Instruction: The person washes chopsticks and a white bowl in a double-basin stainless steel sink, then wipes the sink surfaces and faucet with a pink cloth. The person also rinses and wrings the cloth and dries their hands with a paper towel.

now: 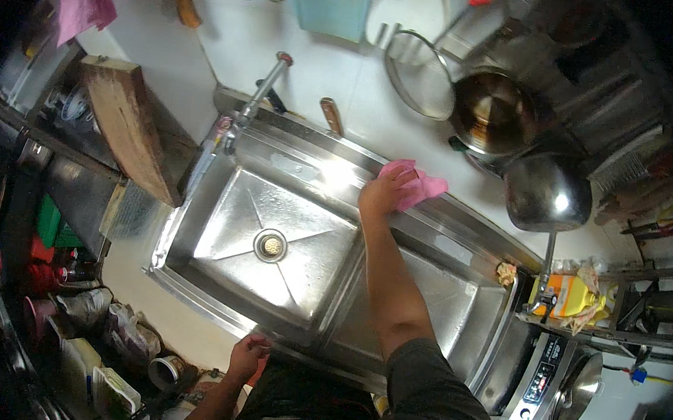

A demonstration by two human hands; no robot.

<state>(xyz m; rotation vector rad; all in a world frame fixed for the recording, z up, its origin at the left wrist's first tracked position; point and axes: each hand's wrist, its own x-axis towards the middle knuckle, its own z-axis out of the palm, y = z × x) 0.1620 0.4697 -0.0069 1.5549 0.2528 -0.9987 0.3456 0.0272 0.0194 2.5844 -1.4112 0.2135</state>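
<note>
My right hand (381, 196) presses a pink cloth (413, 184) onto the rear ledge of a stainless steel double sink (337, 298), its arm reaching across the divider and the right basin. Near the front rim, by my body, is my left hand (251, 353), with fingers curled; whether they hold anything is not clear. The left basin shows a round drain strainer (271, 246). At the back left corner a metal faucet (256, 102) slopes down from the wall. Behind the rear ledge a wooden-handled tool (331, 116) stands against the wall, its lower part hidden.
A thick wooden board (129, 123) leans left of the sink. Hanging at back right are a sieve (420, 75), a metal pan (495, 113) and a wok-like ladle (547, 194). An appliance with a control panel (540, 381) stands right; containers crowd the lower left.
</note>
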